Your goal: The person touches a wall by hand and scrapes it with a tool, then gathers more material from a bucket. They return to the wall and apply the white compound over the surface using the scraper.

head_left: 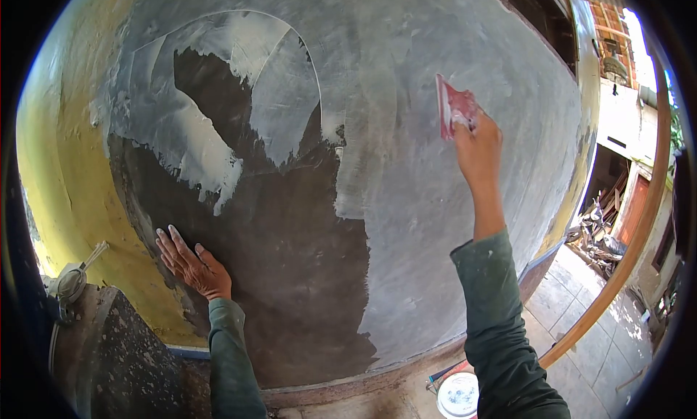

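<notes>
My right hand (477,140) grips a red plastic putty scraper (454,105) smeared with white, its blade edge at the grey-coated part of the wall (406,165). Flat against the dark bare patch (290,274), near the yellow strip of wall, rests my left hand (193,262), fingers spread and tips whitened. A pale, wet-looking coat of skim plaster (207,140) lies in curved, ragged-edged strokes on the upper left of the wall. Smoother grey coating covers the right side and the top.
A white round lid or bucket (458,395) stands on the floor below my right arm. At lower left is a speckled dark ledge (123,354) with a whitish cup-like object (69,282) holding sticks. A wooden post (630,274) slants at right, before a tiled floor and piled debris (601,227).
</notes>
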Tool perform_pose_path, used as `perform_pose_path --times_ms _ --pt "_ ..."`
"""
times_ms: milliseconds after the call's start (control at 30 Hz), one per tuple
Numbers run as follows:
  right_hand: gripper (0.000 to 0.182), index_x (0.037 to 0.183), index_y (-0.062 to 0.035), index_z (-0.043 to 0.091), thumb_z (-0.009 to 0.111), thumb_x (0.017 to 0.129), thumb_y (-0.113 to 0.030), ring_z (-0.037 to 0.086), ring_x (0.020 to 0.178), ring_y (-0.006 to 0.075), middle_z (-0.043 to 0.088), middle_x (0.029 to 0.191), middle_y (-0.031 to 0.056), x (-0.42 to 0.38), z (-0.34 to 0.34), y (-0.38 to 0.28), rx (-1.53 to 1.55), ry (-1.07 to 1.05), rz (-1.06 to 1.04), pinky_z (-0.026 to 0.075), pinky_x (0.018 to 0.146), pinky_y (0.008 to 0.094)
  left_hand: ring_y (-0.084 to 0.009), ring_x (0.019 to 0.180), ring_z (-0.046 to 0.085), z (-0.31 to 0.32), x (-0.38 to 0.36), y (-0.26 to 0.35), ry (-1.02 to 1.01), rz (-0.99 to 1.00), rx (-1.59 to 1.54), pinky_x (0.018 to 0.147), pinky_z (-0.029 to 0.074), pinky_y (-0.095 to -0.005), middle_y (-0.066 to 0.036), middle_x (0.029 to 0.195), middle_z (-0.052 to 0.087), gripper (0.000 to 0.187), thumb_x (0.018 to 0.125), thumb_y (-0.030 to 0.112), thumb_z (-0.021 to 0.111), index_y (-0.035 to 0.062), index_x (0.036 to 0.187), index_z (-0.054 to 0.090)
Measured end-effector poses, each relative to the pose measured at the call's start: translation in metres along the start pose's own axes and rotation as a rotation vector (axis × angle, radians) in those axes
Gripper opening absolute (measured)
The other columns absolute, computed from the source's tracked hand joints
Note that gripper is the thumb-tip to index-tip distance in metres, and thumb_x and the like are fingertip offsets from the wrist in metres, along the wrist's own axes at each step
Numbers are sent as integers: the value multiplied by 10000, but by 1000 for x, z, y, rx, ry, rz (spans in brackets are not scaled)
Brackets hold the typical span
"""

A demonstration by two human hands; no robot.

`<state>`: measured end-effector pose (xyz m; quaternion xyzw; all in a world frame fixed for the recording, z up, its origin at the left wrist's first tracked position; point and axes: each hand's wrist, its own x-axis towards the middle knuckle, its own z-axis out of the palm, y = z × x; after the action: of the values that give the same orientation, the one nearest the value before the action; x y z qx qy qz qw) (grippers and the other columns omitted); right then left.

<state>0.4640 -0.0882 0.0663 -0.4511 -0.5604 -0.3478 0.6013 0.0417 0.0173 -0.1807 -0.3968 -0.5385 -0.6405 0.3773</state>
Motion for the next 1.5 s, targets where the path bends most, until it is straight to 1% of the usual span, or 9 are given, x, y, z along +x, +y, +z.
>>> perform_pose_path --times_ms 167,333,433,500,567,733,1133,1233,1500 --pt "266 1195 -25 739 662 951 -94 696 990 379 753 1081 171 -46 36 -27 -95 -54 -249 549 889 466 -331 1584 289 -1 0 1 -6 -9 8 1291 190 -524 -133 1707 329 574 1086 249 382 99 1640 360" --pt "225 1152 -10 746 708 942 -78 684 885 383 727 999 170 -110 30 -62 122 -264 -389 545 823 442 -328 1587 285 0 -1 0 3 -6 -14 1293 182 -529 -130 1711 320 575 1087 256 381 100 1640 361" --pt "294 1237 -61 746 705 947 -82 711 936 369 742 1050 177 -73 14 -52 137 -317 -263 573 828 411 -331 1586 285 0 -1 -1 4 -9 -3 1293 181 -530 -132 1710 322 574 1093 270 370 99 1641 360" --pt "312 1256 -55 739 682 952 -92 726 994 377 753 1103 193 -3 5 -55 165 -143 -339 572 888 411 -336 1586 284 0 -1 0 -3 -8 5 1291 184 -527 -138 1710 321 574 1099 280 357 97 1643 357" --pt "331 1271 -151 746 652 955 -117 704 874 363 744 1011 169 67 6 -56 -8 31 -530 568 812 455 -339 1585 286 0 0 0 -7 -11 8 1289 188 -527 -141 1708 323 574 1100 286 353 96 1642 359" --pt "352 1232 -147 757 637 908 -81 708 971 408 756 1040 191 157 13 -69 -167 -41 -660 559 871 500 -347 1580 294 0 1 0 -11 8 -7 1285 196 -529 -149 1703 332 572 1107 305 347 94 1637 371" --pt "343 1136 8 748 687 799 28 704 1039 399 750 1143 194 -30 19 -14 -81 -224 -468 553 903 464 -353 1576 303 5 -2 -5 19 20 -42 1278 224 -537 -154 1690 358 566 1106 308 364 95 1630 385" --pt "394 1183 -68 773 687 804 0 706 1001 336 756 1134 126 -85 18 -17 -84 -235 -418 552 885 445 -355 1570 313 6 -1 -6 23 46 -65 1278 227 -534 -155 1684 366 559 1100 294 381 87 1619 397" --pt "488 1258 -89 748 714 777 -21 679 1099 277 707 1252 72 -226 47 -30 -22 -312 -277 533 908 405 -357 1570 317 8 -3 -7 42 46 -79 1268 238 -538 -158 1682 374 561 1097 304 390 89 1615 406"
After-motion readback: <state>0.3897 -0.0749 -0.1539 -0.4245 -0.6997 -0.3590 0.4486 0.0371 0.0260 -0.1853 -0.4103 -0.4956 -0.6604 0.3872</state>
